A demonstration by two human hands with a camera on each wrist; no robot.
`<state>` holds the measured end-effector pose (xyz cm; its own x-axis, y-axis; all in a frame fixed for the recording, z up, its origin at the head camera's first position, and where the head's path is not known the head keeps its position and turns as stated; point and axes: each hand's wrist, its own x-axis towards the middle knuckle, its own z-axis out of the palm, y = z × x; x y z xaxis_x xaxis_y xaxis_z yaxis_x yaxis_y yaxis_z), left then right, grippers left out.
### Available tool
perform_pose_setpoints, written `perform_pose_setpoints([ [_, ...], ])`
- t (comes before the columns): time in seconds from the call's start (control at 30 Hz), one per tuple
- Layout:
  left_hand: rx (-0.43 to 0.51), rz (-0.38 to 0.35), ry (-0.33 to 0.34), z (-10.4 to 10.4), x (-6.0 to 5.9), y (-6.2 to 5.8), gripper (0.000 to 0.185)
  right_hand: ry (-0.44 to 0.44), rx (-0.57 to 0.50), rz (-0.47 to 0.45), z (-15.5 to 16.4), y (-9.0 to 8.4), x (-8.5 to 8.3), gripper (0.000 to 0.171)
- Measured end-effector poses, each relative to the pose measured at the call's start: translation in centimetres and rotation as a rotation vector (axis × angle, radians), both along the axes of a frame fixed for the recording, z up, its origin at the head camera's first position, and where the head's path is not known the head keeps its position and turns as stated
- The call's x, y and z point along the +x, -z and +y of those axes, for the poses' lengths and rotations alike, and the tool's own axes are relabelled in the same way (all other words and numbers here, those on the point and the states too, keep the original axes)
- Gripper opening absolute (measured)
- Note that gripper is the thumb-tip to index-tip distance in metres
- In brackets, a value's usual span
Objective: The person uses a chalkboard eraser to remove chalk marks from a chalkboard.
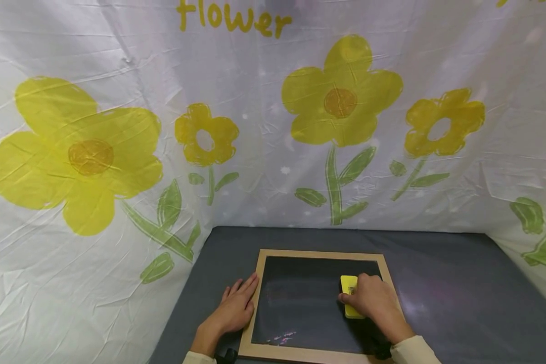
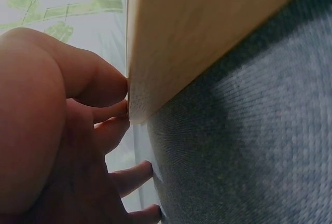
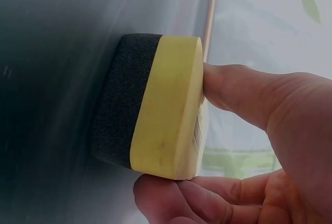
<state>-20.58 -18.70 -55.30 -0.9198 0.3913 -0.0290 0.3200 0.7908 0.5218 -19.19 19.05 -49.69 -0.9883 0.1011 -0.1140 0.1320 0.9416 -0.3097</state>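
1 eraser [image 1: 351, 297], 1 chalkboard [image 1: 300, 308], 2 hands

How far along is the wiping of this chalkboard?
Mostly done, it seems: most of the chalkboard looks dark with only faint smears. In hand: the right hand grips the yellow eraser, its dark pad against the board's right side, while the left hand rests flat against the wooden frame. Left: pinkish chalk marks near the lower left edge.
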Motion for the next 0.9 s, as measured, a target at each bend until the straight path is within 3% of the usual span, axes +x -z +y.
perform_pose_setpoints([
  [0.2,0.045,0.023,0.006,-0.2,0.0,0.6,0.066,0.033,-0.012,-0.037,1.3,0.0,0.3,0.065],
  [0.43,0.047,0.060,-0.012,-0.7,-1.1,3.5,0.068,0.057,-0.018,-0.072,2.6,-0.1,0.4,0.066],
  [0.67,-0.007,0.006,-0.012,0.0,0.0,0.5,0.065,0.075,-0.011,-0.090,3.6,-0.5,0.5,0.067],
  [0.9,0.004,0.011,0.004,0.0,0.0,-0.1,0.066,0.086,-0.006,-0.125,4.8,-0.8,0.6,0.078],
])
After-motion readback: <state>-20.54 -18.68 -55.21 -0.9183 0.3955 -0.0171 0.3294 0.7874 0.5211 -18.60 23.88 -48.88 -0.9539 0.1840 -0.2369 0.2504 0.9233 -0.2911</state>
